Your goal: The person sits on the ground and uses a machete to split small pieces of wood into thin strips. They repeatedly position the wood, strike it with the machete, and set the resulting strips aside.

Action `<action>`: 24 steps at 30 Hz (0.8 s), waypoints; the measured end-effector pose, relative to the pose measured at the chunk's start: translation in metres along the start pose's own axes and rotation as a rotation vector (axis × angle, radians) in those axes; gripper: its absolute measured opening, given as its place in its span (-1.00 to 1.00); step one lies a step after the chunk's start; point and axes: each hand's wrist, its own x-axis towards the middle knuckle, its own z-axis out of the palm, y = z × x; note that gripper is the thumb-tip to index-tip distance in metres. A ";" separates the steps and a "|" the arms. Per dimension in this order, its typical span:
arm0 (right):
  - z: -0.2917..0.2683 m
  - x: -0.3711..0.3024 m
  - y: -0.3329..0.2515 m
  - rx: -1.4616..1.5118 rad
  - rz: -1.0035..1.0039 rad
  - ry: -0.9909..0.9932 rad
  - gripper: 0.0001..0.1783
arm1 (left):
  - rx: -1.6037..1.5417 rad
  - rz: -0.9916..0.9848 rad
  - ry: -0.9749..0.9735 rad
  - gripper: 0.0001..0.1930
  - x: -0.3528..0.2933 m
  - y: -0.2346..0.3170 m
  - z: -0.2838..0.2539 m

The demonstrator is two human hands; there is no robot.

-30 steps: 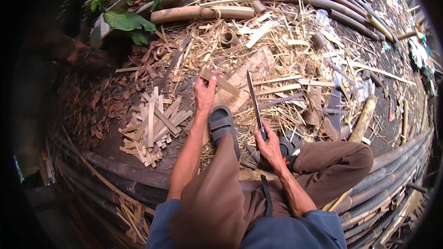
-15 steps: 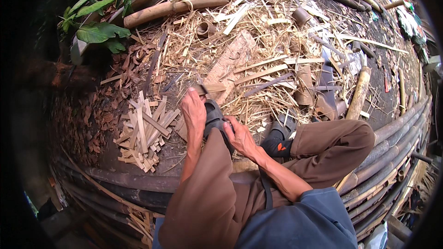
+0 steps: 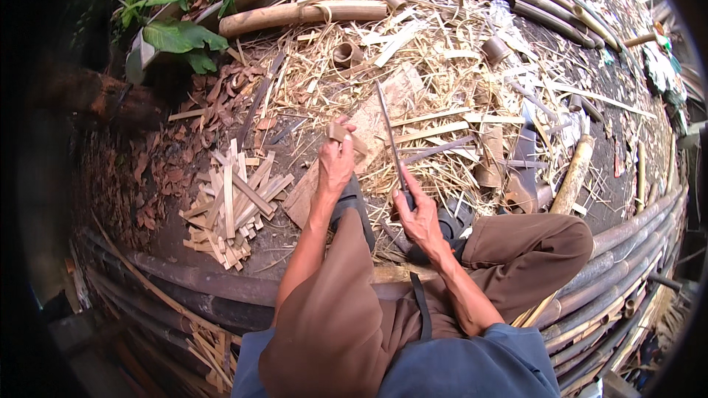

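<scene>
Between the fingers and thumb of my left hand [image 3: 336, 163] is a short bamboo strip [image 3: 349, 138], held above a flat wooden board [image 3: 304, 193]. My right hand [image 3: 422, 219] is closed round the dark handle of a long, thin-bladed knife [image 3: 389, 125]. Its blade points up and away from me, to the right of the strip and apart from it. A pile of split bamboo strips [image 3: 234, 203] lies on the ground left of my left forearm. My sandalled foot [image 3: 349, 203] is just below my left hand.
Bamboo shavings [image 3: 442, 66] cover the ground ahead. A thick bamboo pole [image 3: 310, 16] and a leafy plant [image 3: 173, 33] are at the far left. On the right lies a bamboo piece [image 3: 574, 177]. Long bamboo poles [image 3: 199, 280] run beneath me.
The knife has swung up and right, away from the bamboo strip, and its blade now shows in full. My left hand has lifted and turned the strip. The view has shifted slightly.
</scene>
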 end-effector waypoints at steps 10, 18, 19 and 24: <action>-0.002 0.012 -0.047 0.357 0.059 -0.169 -0.45 | 0.066 0.107 -0.221 -0.76 -0.019 0.015 0.012; 0.004 0.015 -0.044 0.460 0.181 -0.177 -0.53 | 0.101 0.217 -0.261 -0.70 -0.021 0.010 0.013; 0.004 0.015 -0.043 0.465 0.178 -0.174 -0.54 | 0.089 0.226 -0.256 -0.69 -0.021 0.010 0.015; 0.005 0.014 -0.045 0.498 0.193 -0.177 -0.55 | 0.079 0.236 -0.249 -0.70 -0.021 0.007 0.015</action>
